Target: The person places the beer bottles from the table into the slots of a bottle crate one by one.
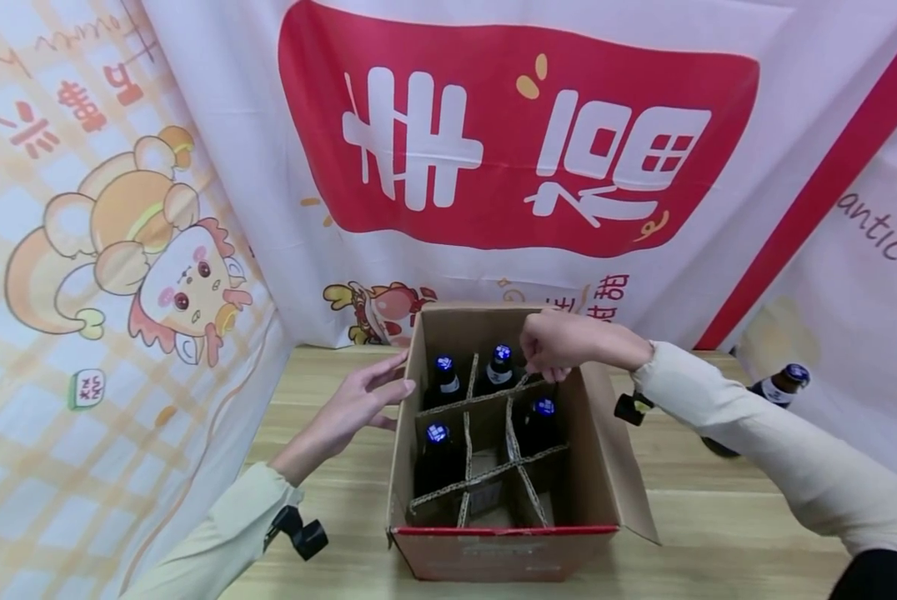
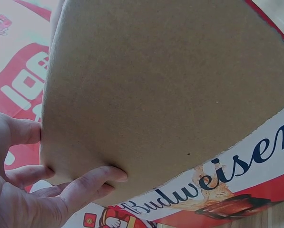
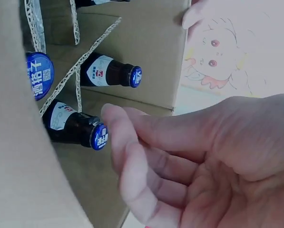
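An open cardboard box (image 1: 493, 546) with corrugated dividers (image 1: 478, 404) stands on the table. Dark beer bottles with blue caps sit in it: back left (image 1: 446, 382), back middle (image 1: 499, 371), left middle (image 1: 437, 450) and right middle (image 1: 543, 421). My left hand (image 1: 362, 396) rests its fingers against the box's left side, near the back corner; the left wrist view has them touching bare cardboard above a "Budweiser" print. Over the back right compartment is my right hand (image 1: 568, 342), its fingers loosely bent. Nothing shows between them, and a bottle (image 3: 77, 126) stands close by. The hand hides that compartment.
Another bottle (image 1: 782, 387) stands outside the box to the right, partly behind my right forearm. A box flap (image 1: 632, 467) hangs outward on the right side. Printed cloths (image 1: 508, 125) hang behind and to the left of the wooden table (image 1: 328, 517).
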A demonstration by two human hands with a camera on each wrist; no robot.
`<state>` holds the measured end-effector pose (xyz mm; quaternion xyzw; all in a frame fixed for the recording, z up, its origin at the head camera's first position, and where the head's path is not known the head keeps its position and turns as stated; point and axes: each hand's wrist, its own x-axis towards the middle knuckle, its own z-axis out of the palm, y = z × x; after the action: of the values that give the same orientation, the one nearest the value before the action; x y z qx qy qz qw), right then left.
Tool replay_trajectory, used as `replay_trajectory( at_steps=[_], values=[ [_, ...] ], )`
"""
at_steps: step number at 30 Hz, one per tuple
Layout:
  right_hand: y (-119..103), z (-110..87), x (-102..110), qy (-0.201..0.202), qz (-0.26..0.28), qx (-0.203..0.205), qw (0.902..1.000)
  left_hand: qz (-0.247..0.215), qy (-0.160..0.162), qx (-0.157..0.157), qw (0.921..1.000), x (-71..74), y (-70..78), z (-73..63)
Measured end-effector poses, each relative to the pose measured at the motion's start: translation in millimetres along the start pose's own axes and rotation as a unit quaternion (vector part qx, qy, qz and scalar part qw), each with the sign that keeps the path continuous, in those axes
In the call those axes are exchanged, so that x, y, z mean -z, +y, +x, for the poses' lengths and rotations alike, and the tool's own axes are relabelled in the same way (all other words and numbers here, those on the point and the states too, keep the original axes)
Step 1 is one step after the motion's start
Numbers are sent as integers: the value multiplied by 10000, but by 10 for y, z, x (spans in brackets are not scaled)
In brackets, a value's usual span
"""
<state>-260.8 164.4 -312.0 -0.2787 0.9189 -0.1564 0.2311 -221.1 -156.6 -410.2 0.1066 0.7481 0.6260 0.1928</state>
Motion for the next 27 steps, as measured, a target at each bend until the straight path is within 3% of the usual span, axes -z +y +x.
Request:
replay_trajectory(
  at_steps=[5,15,27],
  values=[
    [61,-51,-7,109,79,33,9999,11,10,43,10000,-8,-4,7],
    [206,-175,30,749,308,168,9966,21,44,62,10000,-11,5,3],
    [444,-311,39,1426,786,-166,9865,26,59,42,10000,-12,1,9]
  ],
)
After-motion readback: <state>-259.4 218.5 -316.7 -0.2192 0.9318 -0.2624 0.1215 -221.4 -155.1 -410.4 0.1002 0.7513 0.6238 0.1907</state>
